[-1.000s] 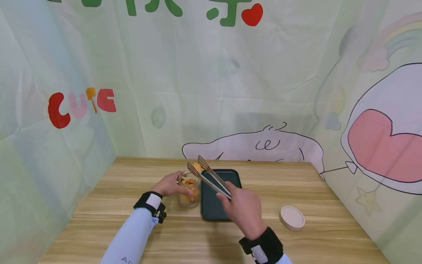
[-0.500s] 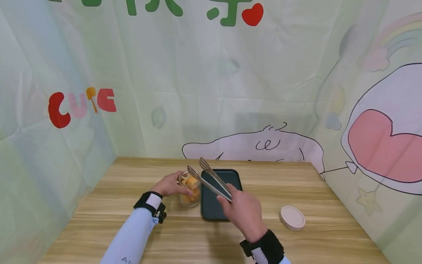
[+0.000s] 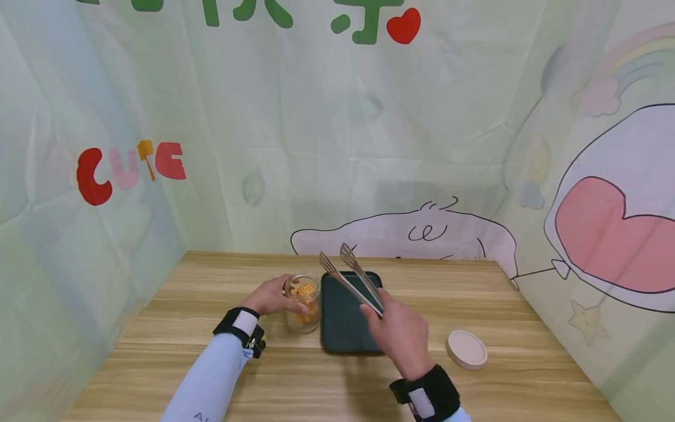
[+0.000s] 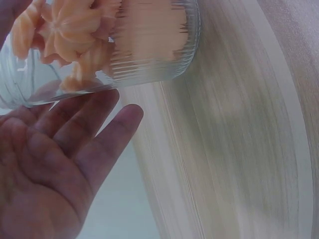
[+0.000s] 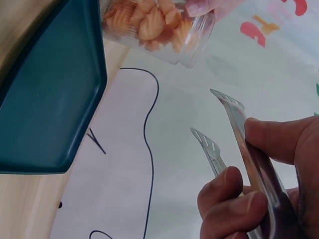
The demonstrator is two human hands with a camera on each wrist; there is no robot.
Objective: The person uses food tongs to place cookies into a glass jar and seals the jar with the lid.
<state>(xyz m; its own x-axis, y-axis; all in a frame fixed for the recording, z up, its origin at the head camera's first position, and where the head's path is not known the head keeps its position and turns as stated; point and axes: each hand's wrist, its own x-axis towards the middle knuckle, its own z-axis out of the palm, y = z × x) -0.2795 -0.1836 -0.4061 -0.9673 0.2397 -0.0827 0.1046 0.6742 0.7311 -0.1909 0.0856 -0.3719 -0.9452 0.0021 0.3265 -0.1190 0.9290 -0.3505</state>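
Note:
My left hand (image 3: pixel 271 296) holds a ribbed glass jar (image 3: pixel 303 321) upright on the table, its thumb on the near side. Orange swirl cookies (image 4: pixel 70 27) fill much of the jar, one lying near its mouth. With my right hand (image 3: pixel 403 337) I grip metal tongs (image 3: pixel 358 295) above the dark tray (image 3: pixel 343 331). Their slotted tips stand apart with nothing between them, as the right wrist view also shows. In that view, the thumb presses one arm of the tongs and the fingers curl round the other.
The dark rectangular tray lies just right of the jar. A round pale lid (image 3: pixel 467 349) rests on the wooden table (image 3: pixel 490 299), right of my right hand. Printed cloth (image 3: pixel 316 146) hangs behind the table and at both sides.
A swirl cookie left the tongs and dropped into the jar. The tongs, with my right hand, then moved right, away from above the jar to above the tray. My left hand stayed put.

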